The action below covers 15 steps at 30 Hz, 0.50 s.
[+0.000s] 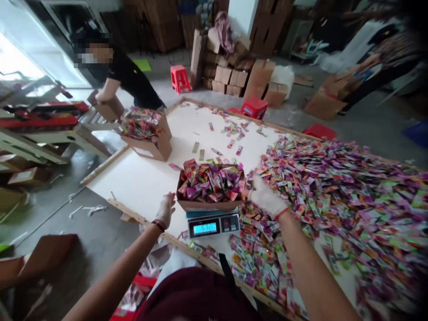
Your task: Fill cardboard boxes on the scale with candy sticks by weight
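A cardboard box (209, 205) heaped with small, colourful sachets (214, 180) rests on a digital scale (214, 224). The scale's blue display (204, 228) is lit and shows digits. My left hand (165, 210), in a pale glove with bare fingertips, is just off the box's left end, fingers apart and nothing in them. On the other side my right hand (265, 196), gloved likewise, reaches to the box's right end with its fingers extended; whether the fingertips touch the rim is not clear. A large pile of loose sachets (334, 191) spreads to the right of it.
The white table (133, 183) has a raised wooden edge (130, 216). Another filled box (150, 147) stands at its far left, near a person in black (130, 80) handling a carton (107, 107). Red stools (254, 108) and stacked cartons (230, 78) lie beyond.
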Available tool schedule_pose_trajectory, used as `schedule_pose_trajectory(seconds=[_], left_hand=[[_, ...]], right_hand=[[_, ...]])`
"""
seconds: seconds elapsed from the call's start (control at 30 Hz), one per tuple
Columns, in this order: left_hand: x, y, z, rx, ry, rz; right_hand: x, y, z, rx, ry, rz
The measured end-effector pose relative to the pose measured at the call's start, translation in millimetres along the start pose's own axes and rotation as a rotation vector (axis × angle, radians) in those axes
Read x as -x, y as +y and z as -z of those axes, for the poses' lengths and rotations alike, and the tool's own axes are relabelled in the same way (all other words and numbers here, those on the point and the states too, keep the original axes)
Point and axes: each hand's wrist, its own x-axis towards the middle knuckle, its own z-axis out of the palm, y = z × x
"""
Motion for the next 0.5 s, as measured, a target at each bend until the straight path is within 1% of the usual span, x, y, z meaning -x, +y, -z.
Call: schedule_pose_trajectory(seconds=[0.07,0.13,0.2,0.27,0.37,0.5], left_hand=[[4,-16,31.0,-0.019,0.079,0.040],[11,-30,63.4,-0.027,0.168,0.089],[17,-41,91.4,-0.021,0.262,0.142],[21,-48,111.1,-0.004,0.326,0.177],[25,-55,124.9,0.033,0.373,0.196],[25,-57,128.6,0.081,0.375,0.199]], right_hand=[[9,-6,16,-0.126,0.141,0.086],[14,-20,27,-0.186,0.242,0.137],[16,-39,28,-0.175,0.278,0.175],[15,-58,21,-0.128,0.285,0.209],[9,-79,3,-0.018,0.283,0.226],[-6,-99,-15,0.180,0.252,0.235]])
